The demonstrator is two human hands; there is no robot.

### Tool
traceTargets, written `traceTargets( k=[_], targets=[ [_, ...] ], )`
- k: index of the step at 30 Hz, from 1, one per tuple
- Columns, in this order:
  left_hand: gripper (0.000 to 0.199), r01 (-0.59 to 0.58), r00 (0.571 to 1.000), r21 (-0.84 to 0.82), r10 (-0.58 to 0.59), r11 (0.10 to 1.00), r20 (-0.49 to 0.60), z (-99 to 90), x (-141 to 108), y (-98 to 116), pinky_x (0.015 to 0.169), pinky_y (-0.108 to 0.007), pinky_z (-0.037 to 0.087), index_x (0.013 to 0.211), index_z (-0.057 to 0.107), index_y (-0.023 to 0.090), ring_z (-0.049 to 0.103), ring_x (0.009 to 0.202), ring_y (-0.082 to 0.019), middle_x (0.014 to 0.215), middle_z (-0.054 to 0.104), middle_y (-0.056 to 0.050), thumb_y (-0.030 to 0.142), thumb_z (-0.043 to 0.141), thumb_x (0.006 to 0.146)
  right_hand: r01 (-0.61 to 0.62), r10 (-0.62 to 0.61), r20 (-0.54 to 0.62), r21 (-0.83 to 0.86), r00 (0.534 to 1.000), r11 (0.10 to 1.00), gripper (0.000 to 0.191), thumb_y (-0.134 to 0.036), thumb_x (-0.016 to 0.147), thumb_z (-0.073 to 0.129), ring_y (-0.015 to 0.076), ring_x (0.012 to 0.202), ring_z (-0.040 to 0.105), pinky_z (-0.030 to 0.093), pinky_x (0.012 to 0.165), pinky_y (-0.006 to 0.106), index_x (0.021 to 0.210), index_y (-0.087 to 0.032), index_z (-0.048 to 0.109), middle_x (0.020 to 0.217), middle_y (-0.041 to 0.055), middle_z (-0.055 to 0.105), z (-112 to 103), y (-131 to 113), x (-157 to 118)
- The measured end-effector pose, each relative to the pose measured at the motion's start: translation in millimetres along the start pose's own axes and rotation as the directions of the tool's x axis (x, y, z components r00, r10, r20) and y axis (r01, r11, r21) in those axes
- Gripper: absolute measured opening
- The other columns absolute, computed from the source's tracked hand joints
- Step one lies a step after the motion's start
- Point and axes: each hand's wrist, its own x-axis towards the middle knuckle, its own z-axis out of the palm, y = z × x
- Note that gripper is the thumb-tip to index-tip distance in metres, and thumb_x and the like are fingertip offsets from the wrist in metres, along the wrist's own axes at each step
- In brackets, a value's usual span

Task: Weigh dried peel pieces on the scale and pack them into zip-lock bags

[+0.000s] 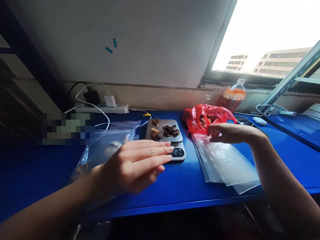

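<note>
Several pieces of dark, curled dried peel (pixel 170 131) lie on the steel plate of a small kitchen scale (pixel 163 121). My left hand (pixel 140 161) is held flat in front of the scale, fingers stretched out together. Its fingertips cover part of the display and reach the button panel. My right hand (pixel 222 132) hovers at the front edge of a crumpled red plastic bag (pixel 197 113), its fingers loosely bent downward and nothing visible in them. More brown peel (pixel 207 119) shows in the bag's opening.
Clear flat bags (pixel 225 163) lie under the right hand. Larger zip bags (pixel 100 143), some with contents, spread at the left. Behind stand a power strip (pixel 122 108) with chargers and a drink bottle (pixel 233 96). A white mouse (pixel 259 120) is at the right.
</note>
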Motion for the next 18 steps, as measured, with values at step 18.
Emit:
traceTargets(
  k=[18],
  targets=[
    [0.018, 0.011, 1.000, 0.113, -0.012, 0.994, 0.008, -12.9, 5.4, 0.8, 0.091, -0.033, 0.059, 0.100, 0.069, 0.013, 0.070, 0.106, -0.021, 0.108, 0.075, -0.012, 0.012, 0.057, 0.086, -0.077, 0.082, 0.157, -0.032, 0.984, 0.996, 0.011, -0.022, 0.081, 0.064, 0.0156, 0.074, 0.056, 0.041, 0.063, 0.025, 0.086, -0.013, 0.068, 0.085, 0.0075, 0.065, 8.3, -10.4, 19.9]
  ],
)
